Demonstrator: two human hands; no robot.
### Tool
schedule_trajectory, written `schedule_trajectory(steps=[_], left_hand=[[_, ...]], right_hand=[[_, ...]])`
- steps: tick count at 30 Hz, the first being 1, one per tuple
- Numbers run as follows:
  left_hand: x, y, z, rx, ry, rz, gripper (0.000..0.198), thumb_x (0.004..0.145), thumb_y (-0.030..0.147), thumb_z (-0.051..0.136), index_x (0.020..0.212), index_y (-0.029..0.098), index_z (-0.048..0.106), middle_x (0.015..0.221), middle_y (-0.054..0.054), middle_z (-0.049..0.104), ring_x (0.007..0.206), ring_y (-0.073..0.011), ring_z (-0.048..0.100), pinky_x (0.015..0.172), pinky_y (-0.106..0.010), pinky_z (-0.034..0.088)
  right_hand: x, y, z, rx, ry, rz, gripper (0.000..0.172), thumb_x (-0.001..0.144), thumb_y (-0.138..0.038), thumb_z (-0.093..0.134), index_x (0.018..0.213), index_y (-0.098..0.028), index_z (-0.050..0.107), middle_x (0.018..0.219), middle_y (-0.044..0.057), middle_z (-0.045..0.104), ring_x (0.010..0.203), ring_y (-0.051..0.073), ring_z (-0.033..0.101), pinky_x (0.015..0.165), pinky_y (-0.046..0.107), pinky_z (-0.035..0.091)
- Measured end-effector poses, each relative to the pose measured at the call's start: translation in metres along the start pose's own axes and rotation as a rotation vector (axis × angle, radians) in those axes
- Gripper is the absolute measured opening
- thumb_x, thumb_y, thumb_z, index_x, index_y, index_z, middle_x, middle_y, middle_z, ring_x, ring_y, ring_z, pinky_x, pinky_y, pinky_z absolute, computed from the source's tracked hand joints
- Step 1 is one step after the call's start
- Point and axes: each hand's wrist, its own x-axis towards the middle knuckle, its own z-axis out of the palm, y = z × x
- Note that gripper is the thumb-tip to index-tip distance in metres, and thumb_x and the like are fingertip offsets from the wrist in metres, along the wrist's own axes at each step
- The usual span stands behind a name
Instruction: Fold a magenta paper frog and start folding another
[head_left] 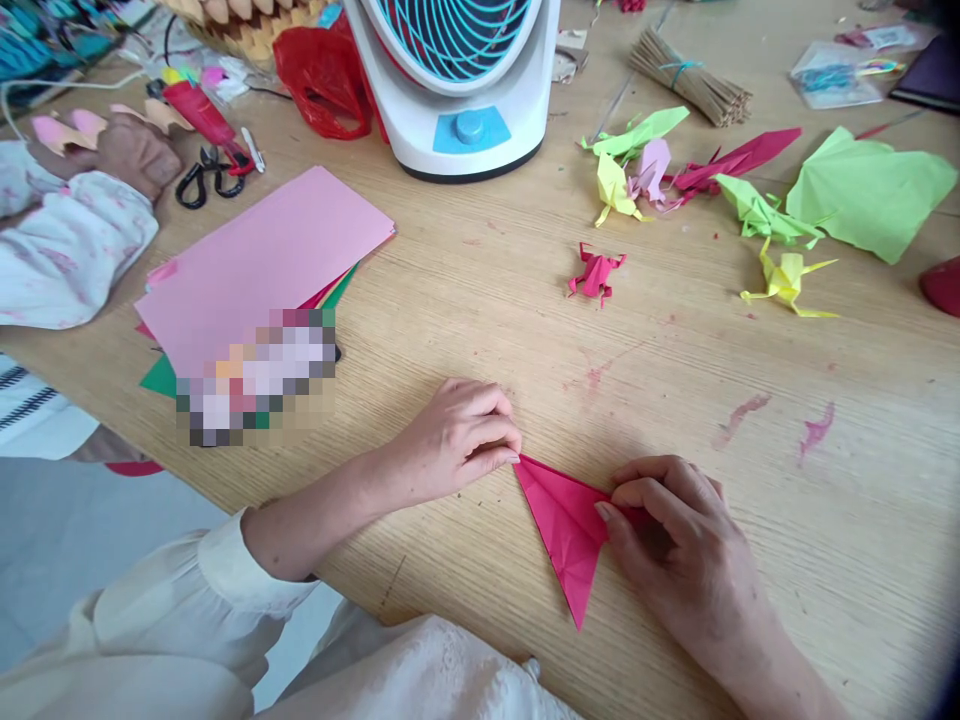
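A folded sheet of deep pink origami paper [566, 530] is held just over the wooden table near its front edge, with creases showing and one point aimed at me. My left hand [465, 440] pinches its upper left corner between thumb and fingers. On the other side, my right hand [679, 540] grips the right edge between thumb and forefinger; its fingers hide that part of the paper. Farther up the table, a small pink paper frog [597, 274] sits apart from both hands.
Folded paper figures, including a yellow crane [787, 280], lie at right beside a green paper sheet [870, 195]. A white fan [469, 95] stands at the back. Stacked coloured paper [277, 250] and black-handled scissors [206, 180] lie left, near another person's sleeve [75, 245].
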Motion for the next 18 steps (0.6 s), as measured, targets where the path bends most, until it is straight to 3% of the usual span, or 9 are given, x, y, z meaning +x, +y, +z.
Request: schedule_trajectory(steps=[18], left_hand=[[0.0036, 0.0084, 0.0018, 0.044, -0.035, -0.067, 0.01, 0.092, 0.022, 0.057, 0.084, 0.019, 0.061, 0.094, -0.003, 0.057, 0.091, -0.0164, 0.056, 0.089, -0.036, 0.035]], right_hand=[[0.0008, -0.0022, 0.0009, 0.007, 0.01, 0.03, 0.01, 0.091, -0.021, 0.061, 0.081, -0.022, 0.06, 0.092, 0.005, 0.059, 0.083, 0.02, 0.057, 0.075, 0.042, 0.042]])
